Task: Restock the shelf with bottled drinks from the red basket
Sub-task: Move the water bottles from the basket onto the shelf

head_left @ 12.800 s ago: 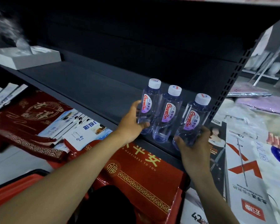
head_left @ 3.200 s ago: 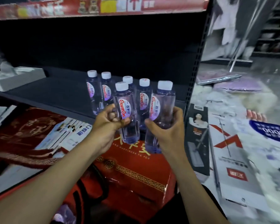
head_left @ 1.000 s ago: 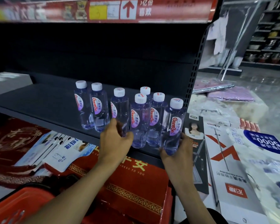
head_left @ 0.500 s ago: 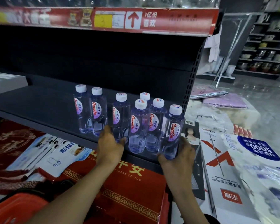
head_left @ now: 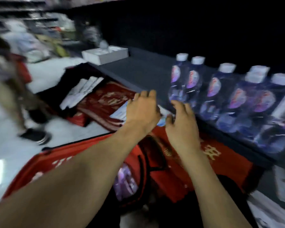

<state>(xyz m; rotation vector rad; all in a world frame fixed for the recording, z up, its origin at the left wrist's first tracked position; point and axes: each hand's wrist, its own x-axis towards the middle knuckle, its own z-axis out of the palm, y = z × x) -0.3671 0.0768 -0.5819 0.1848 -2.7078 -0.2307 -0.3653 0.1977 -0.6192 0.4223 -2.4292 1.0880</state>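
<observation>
Several clear water bottles [head_left: 214, 89] with white caps and pink labels stand in a cluster on the dark shelf [head_left: 138, 71], at the right of the blurred view. My left hand [head_left: 142, 109] and my right hand [head_left: 182, 122] hover in front of the shelf's edge, fingers loosely spread, holding nothing. Below my arms is the red basket [head_left: 44, 163]; a purple-labelled bottle [head_left: 125, 180] shows inside it.
A white box [head_left: 104, 54] sits on the shelf's far left end. Red gift boxes [head_left: 204, 163] and white packets [head_left: 82, 91] lie on the lower level under the shelf. At the left a person's shoe [head_left: 34, 136] stands on the pale floor.
Both hands have let go of the bottles and pulled back from the shelf. The view has swung left and down, bringing the red basket into sight.
</observation>
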